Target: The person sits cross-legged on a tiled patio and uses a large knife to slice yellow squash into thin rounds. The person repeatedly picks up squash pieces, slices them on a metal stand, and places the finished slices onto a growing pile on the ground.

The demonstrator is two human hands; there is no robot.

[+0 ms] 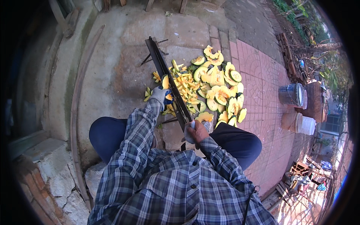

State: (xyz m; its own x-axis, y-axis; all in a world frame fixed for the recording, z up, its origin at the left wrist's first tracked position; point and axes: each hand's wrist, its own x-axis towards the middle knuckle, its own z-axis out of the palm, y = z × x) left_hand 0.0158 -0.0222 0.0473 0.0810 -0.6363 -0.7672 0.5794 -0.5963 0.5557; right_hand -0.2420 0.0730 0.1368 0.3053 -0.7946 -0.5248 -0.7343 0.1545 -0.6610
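A long, dark metal lever cutter (168, 81) on thin legs runs diagonally in front of me. My left hand (161, 95), in a grey and blue glove, holds a pumpkin piece (165, 82) at the cutter's left side. My bare right hand (199, 131) is closed on the pale handle (193, 124) at the near end. Cut pumpkin strips (187, 87) lie heaped to the right of the cutter, with a few more at its left. Farther right spreads a pile of green-rimmed pumpkin slices (218, 76), some with seeds and pulp.
Several buckets (289, 94) stand on the red paving at the right, near stacked bricks (287, 54). A long curved wooden pole (76, 104) lies at the left beside a concrete ledge. Broken masonry (56, 168) is at the lower left, scattered debris (303, 180) at the lower right.
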